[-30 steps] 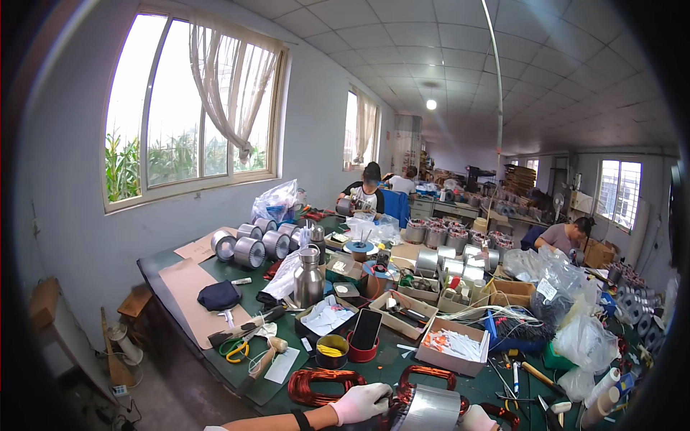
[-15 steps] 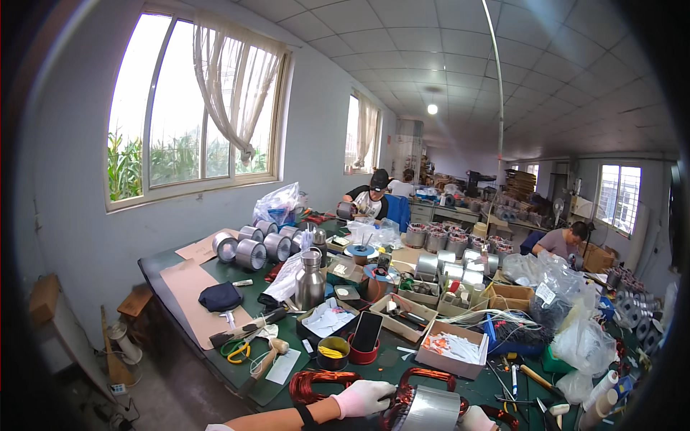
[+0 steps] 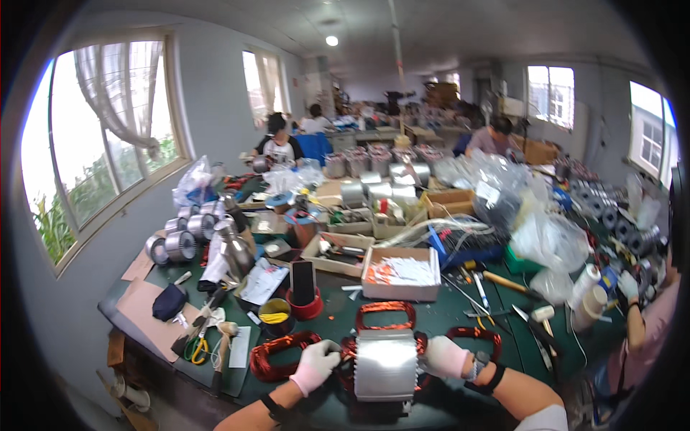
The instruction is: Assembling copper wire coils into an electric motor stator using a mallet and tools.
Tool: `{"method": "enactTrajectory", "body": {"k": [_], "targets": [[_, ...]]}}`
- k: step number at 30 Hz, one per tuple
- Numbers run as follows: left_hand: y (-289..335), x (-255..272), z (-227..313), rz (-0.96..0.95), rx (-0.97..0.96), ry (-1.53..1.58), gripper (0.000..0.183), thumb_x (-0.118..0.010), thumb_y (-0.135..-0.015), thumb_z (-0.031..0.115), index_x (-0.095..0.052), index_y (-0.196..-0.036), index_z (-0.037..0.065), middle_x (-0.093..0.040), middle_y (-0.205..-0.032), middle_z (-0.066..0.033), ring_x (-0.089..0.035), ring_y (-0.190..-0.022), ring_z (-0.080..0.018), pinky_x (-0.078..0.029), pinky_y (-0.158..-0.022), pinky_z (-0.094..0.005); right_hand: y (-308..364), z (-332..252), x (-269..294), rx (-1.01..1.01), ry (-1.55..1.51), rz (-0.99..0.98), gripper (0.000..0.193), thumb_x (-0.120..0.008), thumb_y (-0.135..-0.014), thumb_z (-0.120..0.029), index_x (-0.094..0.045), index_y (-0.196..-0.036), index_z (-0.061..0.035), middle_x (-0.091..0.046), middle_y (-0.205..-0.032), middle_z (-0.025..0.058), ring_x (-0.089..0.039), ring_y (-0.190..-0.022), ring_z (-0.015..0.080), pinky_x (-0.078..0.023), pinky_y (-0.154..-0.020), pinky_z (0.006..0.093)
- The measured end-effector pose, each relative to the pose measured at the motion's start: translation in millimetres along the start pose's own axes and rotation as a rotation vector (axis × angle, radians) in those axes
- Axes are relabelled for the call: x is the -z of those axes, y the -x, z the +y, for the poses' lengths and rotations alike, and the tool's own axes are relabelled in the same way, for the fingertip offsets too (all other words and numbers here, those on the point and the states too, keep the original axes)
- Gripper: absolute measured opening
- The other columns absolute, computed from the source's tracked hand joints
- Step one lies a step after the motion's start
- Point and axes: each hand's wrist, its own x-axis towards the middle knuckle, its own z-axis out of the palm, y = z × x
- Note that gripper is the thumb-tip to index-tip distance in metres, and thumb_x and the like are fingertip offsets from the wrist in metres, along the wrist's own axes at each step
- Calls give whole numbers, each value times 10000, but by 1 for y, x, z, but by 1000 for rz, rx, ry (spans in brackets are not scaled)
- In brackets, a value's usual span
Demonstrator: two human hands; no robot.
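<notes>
A silver motor stator [image 3: 386, 365] with red-brown copper windings lies on the green table right in front of me. My left hand [image 3: 318, 365], in a white glove, has its fingers curled at the windings on the stator's left end. At the right end my gloved right hand [image 3: 447, 357] grips the windings, its fingertips partly hidden behind them. A copper coil [image 3: 286, 355] rests beside my left hand, and another coil [image 3: 386, 314] stands up behind the stator. A third coil [image 3: 480, 337] loops out behind my right wrist.
Beyond the stator stand a box of white paper slips [image 3: 402, 281], a phone [image 3: 302, 284] in a red holder and a tin with yellow pieces [image 3: 274, 316]. Scissors [image 3: 196, 350] and a hammer [image 3: 223, 345] lie left; a mallet [image 3: 543, 316] lies right. A co-worker's gloved hand [image 3: 628, 286] reaches in at right.
The view has swung right and down, bringing the stator and both hands fully into sight. The right hand, earlier mostly hidden by the stator, now shows at its right end.
</notes>
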Motion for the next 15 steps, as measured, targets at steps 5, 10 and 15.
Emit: {"method": "enactTrajectory", "body": {"k": [5, 10, 15], "targets": [[-11, -4, 10, -25, 5, -93, 143, -666, -877, 100, -697, -954, -17, -696, -792, -120, -655, -727, -162, -523, -689, -327, 5, 1, 2, -67, -116, 63, 111, -646, -908, -195, -666, -985, -117, -691, -847, 158, -696, -768, 399, -555, -663, 502], [19, 2, 33, 82, -173, -470, 190, -689, -867, 171, -708, -981, 21, -724, -914, -189, -719, -839, -366, -566, -755, -427, 5, 1, 3, -19, -111, -19, 173, -619, -954, -271, -685, -988, -115, -707, -849, 173, -692, -759, 407, -558, -668, 510], [26, 3, 30, 79, -183, -497, 214, -685, -864, 222, -723, -1000, 61, -721, -923, -178, -713, -869, -375, -576, -778, -446, 11, -3, 6, -63, -173, 6, 210, -568, -1015, -292, -672, -1085, -123, -721, -846, 168, -699, -772, 418, -556, -654, 526]]}}
